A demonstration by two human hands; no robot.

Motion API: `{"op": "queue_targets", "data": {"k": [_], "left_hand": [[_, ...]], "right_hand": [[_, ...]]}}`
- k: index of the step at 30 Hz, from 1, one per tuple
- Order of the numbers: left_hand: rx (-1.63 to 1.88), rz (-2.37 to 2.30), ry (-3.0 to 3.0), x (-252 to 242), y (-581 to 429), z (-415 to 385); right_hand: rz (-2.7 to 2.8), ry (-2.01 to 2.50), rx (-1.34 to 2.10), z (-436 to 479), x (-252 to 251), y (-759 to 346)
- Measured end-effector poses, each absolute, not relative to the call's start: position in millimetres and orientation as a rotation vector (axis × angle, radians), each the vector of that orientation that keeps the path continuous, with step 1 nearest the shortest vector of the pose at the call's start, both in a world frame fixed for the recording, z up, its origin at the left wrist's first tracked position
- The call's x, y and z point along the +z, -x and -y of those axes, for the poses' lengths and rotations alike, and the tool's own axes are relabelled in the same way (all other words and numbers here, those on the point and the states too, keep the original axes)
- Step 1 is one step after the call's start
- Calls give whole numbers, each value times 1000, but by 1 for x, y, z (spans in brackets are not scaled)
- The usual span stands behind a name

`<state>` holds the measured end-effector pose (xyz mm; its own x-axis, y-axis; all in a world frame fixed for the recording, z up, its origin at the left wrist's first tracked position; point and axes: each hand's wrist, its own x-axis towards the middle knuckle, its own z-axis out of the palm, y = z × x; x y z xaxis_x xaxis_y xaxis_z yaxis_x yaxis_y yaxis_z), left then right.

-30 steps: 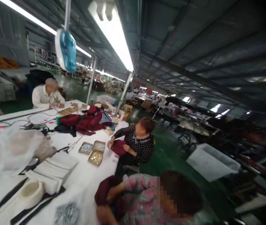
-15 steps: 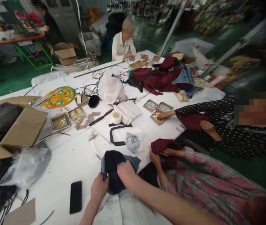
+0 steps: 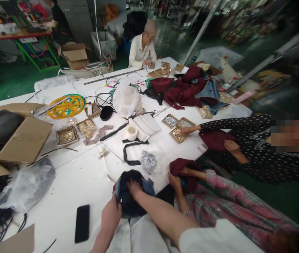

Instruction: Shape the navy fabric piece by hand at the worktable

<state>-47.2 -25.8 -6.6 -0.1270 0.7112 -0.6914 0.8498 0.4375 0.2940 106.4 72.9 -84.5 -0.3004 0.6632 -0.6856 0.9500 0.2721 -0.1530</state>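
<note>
A dark blue denim piece [image 3: 131, 203], hollow like a pouch, rests at the table's near edge in front of me. Lighter blue panels show at its sides, with a bit of red at the left rim. My left hand [image 3: 112, 212] is closed on that left rim, thumb on the inner side. Into the hollow reaches my right hand [image 3: 134, 188], its fingers apart against the dark inner cloth; the fingertips are partly hidden. Just beyond the piece lies a clear plastic bag of silvery metal bits [image 3: 149, 161].
A black phone [image 3: 82, 224] lies left of my arm. Right of me, a co-worker in plaid holds maroon cloth [image 3: 182, 167]; another touches a box of gold bits [image 3: 179, 135]. A cardboard box [image 3: 25, 140] stands at left. White folded strips [image 3: 145, 127] lie mid-table.
My right hand has gone from a closed fist over the denim piece to reaching down inside it, fingers loosened. My left hand stays on the rim. The view has shifted slightly.
</note>
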Motion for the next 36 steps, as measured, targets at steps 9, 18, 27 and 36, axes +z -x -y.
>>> {"op": "queue_targets", "data": {"k": [9, 18, 27, 36], "left_hand": [[0, -1775, -1204, -47, 56, 35], [74, -1825, -1126, -13, 56, 23], [-113, -2061, -1548, 2, 38, 24], [-328, -1945, -1574, 5, 35, 4]], "right_hand": [[-2321, -1200, -662, -75, -52, -110], [-2540, -1805, -658, -67, 41, -177], [-1959, -2195, -655, -38, 6, -210], [-1913, -2265, -1065, -41, -7, -233]]}}
